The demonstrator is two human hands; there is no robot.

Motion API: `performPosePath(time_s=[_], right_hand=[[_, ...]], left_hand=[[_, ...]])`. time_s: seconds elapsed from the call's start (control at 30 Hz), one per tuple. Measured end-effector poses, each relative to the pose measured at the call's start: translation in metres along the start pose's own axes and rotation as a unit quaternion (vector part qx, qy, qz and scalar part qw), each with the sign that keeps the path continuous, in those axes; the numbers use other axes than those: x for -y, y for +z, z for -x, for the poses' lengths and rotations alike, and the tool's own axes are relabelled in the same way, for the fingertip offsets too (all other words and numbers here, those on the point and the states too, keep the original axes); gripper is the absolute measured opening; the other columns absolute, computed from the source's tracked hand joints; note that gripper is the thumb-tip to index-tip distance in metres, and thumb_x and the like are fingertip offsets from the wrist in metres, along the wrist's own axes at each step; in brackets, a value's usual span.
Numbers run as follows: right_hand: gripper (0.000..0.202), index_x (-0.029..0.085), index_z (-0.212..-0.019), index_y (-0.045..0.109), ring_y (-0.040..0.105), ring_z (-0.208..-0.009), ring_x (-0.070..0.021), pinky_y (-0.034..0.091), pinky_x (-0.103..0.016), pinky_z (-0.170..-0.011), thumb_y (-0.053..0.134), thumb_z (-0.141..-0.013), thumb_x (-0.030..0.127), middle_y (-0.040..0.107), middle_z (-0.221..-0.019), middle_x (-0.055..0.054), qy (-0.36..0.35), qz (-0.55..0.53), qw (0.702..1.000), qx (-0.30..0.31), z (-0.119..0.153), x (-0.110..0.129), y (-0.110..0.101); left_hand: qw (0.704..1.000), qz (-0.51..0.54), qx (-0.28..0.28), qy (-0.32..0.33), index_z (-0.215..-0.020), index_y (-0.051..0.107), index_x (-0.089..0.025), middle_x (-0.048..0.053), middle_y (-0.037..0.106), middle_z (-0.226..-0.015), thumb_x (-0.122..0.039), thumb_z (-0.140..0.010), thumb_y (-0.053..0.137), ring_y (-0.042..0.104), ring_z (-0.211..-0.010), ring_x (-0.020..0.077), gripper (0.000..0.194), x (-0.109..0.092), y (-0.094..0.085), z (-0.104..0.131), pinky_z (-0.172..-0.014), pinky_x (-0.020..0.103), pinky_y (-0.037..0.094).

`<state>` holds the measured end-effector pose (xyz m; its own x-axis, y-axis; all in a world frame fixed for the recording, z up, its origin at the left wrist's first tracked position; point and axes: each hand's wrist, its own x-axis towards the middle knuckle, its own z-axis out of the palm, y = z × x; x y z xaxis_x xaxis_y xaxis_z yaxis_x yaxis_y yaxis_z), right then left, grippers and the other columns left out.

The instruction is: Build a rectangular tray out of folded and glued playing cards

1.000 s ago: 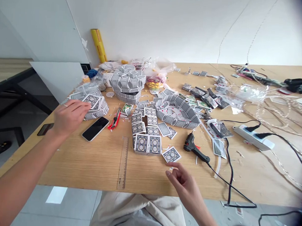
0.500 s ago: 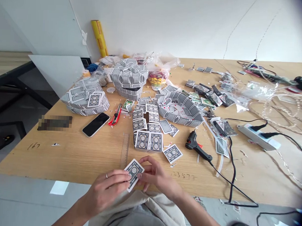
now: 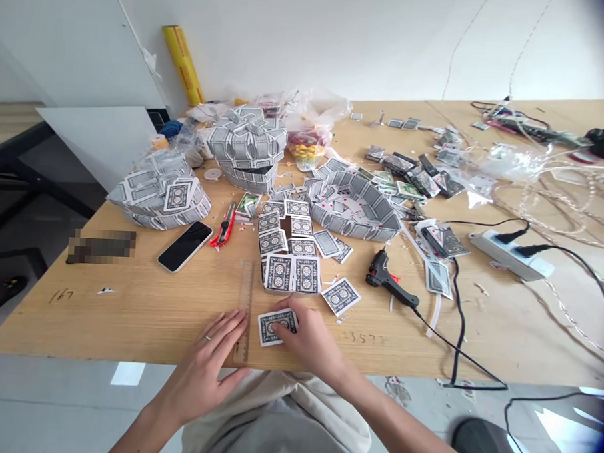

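Note:
Near the table's front edge, my right hand [image 3: 310, 337] grips a blue-backed playing card [image 3: 269, 328] low over the wood, thumb on top of it. My left hand [image 3: 210, 363] lies with fingers extended at the left edge of a clear ruler [image 3: 244, 304], holding nothing. Right of the ruler, a block covered in cards [image 3: 292, 274] stands just beyond the held card. A loose card [image 3: 340, 296] rests to its right.
A glue gun [image 3: 390, 280] lies at right, near a power strip [image 3: 511, 254]. A phone [image 3: 185, 246] and a red cutter [image 3: 224, 226] are at left. Behind stand card-covered boxes [image 3: 248, 144] and an open card tray [image 3: 355, 205].
My left hand has let go of the card and moved left to the ruler. The card, still in my right hand, has turned sideways and moved up over the table.

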<state>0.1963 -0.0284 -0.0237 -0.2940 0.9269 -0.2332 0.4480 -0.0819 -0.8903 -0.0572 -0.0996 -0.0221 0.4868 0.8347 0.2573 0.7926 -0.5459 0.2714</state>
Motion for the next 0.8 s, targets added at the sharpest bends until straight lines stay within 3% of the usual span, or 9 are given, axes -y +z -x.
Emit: performPosePath(time_s=[0.3,0.5,0.8], right_hand=[[0.020,0.020,-0.105,0.069,0.076,-0.099,-0.0275,0.053,-0.034,-0.086,0.075,-0.087,0.012,0.080,-0.101,-0.007,0.008,0.048,0.999,0.007,-0.005,0.014,0.010],[0.021,0.019,-0.103,0.068,0.075,-0.099,-0.0266,0.052,-0.032,-0.084,0.073,-0.086,0.008,0.079,-0.100,-0.007,0.004,0.061,0.998,0.006,-0.007,0.015,0.011],[0.023,0.019,-0.101,0.064,0.076,-0.100,-0.0280,0.051,-0.032,-0.083,0.074,-0.086,0.005,0.079,-0.100,-0.009,-0.012,0.107,0.994,0.013,-0.007,0.021,0.013]], left_hand=[[0.996,-0.014,-0.072,0.041,-0.162,0.050,-0.018,0.015,0.073,-0.143,-0.036,-0.102,0.070,0.073,-0.128,0.0320,0.066,-0.011,0.013,0.000,-0.110,0.046,0.062],[0.993,0.004,-0.106,0.041,-0.150,0.062,-0.016,0.016,0.076,-0.137,-0.034,-0.099,0.075,0.073,-0.127,0.0331,0.056,-0.015,0.023,-0.007,-0.109,0.047,0.063],[0.995,0.022,-0.089,0.027,-0.144,0.066,-0.018,0.015,0.075,-0.138,-0.036,-0.099,0.075,0.072,-0.128,0.0326,0.050,-0.013,0.022,-0.007,-0.108,0.047,0.064]])
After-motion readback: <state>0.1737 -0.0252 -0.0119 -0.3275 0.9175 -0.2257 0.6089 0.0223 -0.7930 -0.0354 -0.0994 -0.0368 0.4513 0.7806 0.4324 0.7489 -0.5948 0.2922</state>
